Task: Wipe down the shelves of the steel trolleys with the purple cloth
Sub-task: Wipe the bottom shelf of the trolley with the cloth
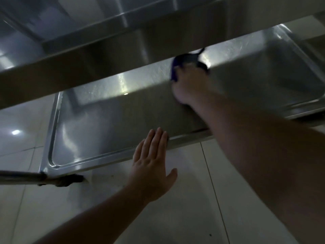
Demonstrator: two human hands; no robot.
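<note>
cloth: purple cloth (175,67) bunched on bottom shelf (109,124), mid-back; blurred, no clear long axis
right hand (188,87): clutching cloth, pressed onto shelf
left hand (152,162): flat, fingers straight, tips on shelf's front rim
shelf: long axis left-right
floor (175,208): pale tiles

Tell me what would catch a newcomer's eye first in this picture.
First, the right hand reaching deep over the bottom shelf of the steel trolley, gripping the purple cloth against the steel just below the upper shelf's edge. Next, the left hand, fingers straight, resting on the bottom shelf's near rim at lower centre. Bright glare streaks the shelf to the cloth's left.
</note>
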